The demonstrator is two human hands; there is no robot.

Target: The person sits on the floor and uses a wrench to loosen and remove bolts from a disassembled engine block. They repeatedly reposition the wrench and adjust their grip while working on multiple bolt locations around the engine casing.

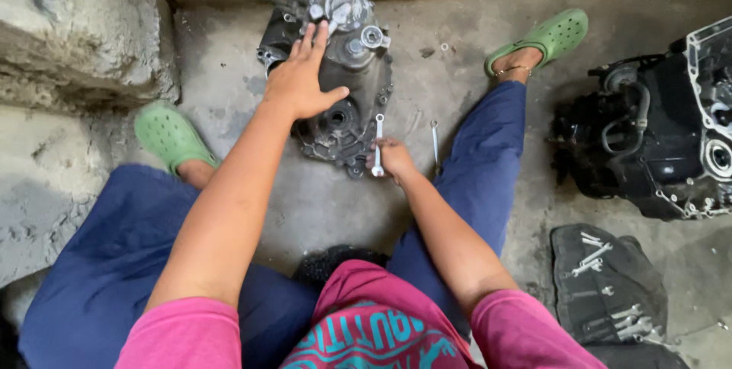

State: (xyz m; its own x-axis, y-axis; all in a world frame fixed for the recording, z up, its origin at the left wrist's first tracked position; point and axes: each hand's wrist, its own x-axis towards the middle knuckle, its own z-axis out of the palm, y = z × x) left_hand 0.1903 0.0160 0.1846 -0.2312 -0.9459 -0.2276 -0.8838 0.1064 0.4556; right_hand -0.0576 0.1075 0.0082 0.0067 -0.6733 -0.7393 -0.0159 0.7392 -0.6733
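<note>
One engine cover lies on the concrete floor near its far wall edge, between the legs. The left hand rests flat on it, grip released. The right hand, just beside the cover's near edge, clenches one wrench; a second wrench lies loose alongside.

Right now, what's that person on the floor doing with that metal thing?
A person sits on the concrete floor with legs spread around a grey engine cover. The left hand presses flat on top of it, while the right hand grips a small wrench at its edge. Another wrench lies loose beside it. To the right sit a black engine and a dark mat with tools.
</note>
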